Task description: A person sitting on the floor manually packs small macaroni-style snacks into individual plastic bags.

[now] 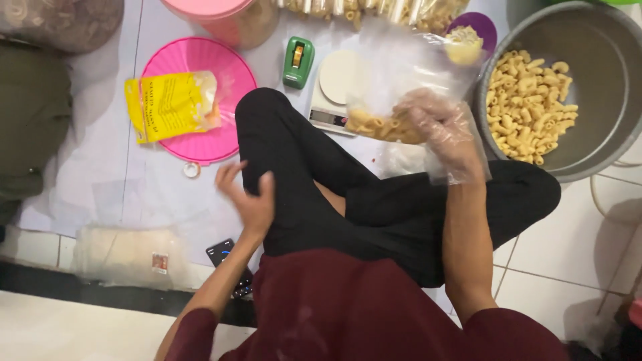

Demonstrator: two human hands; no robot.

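Clear bag [401, 87] of macaroni in gloved right hand [445, 134], macaroni in metal bowl [602, 100]

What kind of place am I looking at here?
Probably a home floor used for packing snacks by hand. The person sits cross-legged on white floor tiles, beside a metal basin of macaroni-shaped snacks, a small scale, and a tape dispenser.
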